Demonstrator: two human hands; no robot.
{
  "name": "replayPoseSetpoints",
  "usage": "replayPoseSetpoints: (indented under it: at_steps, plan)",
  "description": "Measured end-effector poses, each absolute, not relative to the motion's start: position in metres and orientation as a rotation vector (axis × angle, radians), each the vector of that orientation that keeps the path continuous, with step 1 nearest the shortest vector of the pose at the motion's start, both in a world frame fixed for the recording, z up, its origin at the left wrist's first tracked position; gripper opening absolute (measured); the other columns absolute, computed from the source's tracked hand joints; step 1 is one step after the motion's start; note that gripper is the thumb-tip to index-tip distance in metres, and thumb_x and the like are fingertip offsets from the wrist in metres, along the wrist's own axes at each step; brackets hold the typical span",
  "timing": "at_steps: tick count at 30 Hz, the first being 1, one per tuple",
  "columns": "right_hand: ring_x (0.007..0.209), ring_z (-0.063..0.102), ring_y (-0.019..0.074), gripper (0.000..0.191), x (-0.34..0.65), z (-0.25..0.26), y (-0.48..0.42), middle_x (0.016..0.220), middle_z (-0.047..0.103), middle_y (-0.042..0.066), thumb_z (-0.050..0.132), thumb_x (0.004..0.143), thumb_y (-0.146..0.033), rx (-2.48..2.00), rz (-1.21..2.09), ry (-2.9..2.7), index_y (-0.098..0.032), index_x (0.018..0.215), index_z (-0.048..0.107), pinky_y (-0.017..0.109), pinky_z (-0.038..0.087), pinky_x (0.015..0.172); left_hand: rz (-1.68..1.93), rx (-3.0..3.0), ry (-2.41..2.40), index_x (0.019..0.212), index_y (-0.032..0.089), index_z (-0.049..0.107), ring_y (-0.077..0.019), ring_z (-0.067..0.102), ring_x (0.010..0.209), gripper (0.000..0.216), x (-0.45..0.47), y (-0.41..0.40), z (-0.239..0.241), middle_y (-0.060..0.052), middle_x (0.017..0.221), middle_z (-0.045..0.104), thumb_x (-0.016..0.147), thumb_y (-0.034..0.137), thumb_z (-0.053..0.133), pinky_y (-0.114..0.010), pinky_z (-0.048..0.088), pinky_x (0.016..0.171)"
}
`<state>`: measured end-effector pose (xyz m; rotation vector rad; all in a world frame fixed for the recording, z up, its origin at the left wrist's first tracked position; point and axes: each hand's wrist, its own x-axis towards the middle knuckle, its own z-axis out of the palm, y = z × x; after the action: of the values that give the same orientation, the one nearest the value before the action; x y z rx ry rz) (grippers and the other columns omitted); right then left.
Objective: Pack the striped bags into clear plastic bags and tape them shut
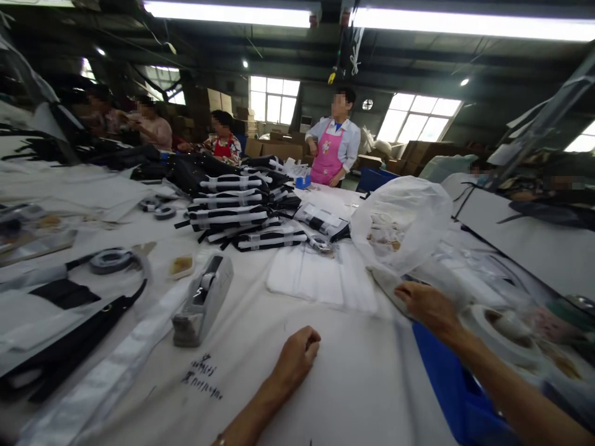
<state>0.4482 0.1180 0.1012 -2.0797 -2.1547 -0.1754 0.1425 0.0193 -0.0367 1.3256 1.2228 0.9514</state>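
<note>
My left hand (297, 356) rests on the white table cover (353, 384) with its fingers curled into a loose fist, nothing visible in it. My right hand (427, 306) reaches forward to the lower edge of a clear plastic bag (400, 223), fingers closed on the plastic. The bag bulges upward and has small pale items inside. A stack of flat white sheets (320, 275) lies just left of the bag. A grey tape dispenser (204, 297) stands left of my left hand.
A pile of black straps bundled with white bands (242, 210) fills the table's middle. A tape roll (502, 334) and a blue bin (455, 384) sit at right. Black strap and tape rolls (111, 260) lie left. A person in a pink apron (332, 145) stands opposite; others sit far left.
</note>
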Motion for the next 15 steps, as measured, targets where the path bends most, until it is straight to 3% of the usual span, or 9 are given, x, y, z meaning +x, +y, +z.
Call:
replayPoseSetpoints:
  at_steps: [6, 9, 12, 15]
  plan:
    - [0.073, 0.064, 0.0232, 0.033, 0.38, 0.086, 0.181, 0.078, 0.071, 0.006, 0.05, 0.088, -0.048, -2.121, -0.06, -2.243, -0.023, 0.075, 0.066, 0.03, 0.037, 0.059, 0.906, 1.158, 1.25, 0.091, 0.019, 0.055, -0.0135, 0.057, 0.056, 0.021, 0.131, 0.043, -0.046, 0.001, 0.072, 0.054, 0.082, 0.038, 0.053, -0.018, 0.038, 0.036]
    - [0.078, 0.064, 0.0214, 0.034, 0.336, 0.067, 0.217, 0.084, 0.07, 0.006, 0.046, 0.092, -0.047, -1.958, -0.033, -2.329, -0.022, 0.081, 0.067, 0.029, 0.04, 0.064, 0.875, 1.186, 1.242, 0.091, 0.02, 0.057, -0.0128, 0.056, 0.053, 0.02, 0.134, 0.046, -0.054, 0.0, 0.072, 0.055, 0.084, 0.039, 0.052, -0.017, 0.035, 0.035]
    - [0.101, 0.061, 0.0229, 0.026, 0.297, 0.043, 0.262, 0.106, 0.069, 0.007, 0.049, 0.092, -0.039, -1.868, -0.084, -2.366, -0.023, 0.099, 0.069, 0.03, 0.042, 0.08, 0.837, 1.238, 1.215, 0.092, 0.021, 0.059, -0.013, 0.056, 0.056, 0.017, 0.134, 0.048, -0.061, 0.0, 0.073, 0.058, 0.085, 0.035, 0.051, -0.02, 0.041, 0.044]
    - [0.112, 0.055, 0.0284, 0.032, 0.273, 0.022, 0.307, 0.118, 0.064, 0.011, 0.054, 0.089, -0.037, -1.911, -0.132, -2.321, -0.021, 0.114, 0.066, 0.037, 0.04, 0.089, 0.773, 1.361, 1.252, 0.09, 0.022, 0.064, -0.0156, 0.059, 0.066, 0.014, 0.132, 0.053, -0.07, -0.002, 0.075, 0.063, 0.08, 0.026, 0.055, -0.026, 0.047, 0.064]
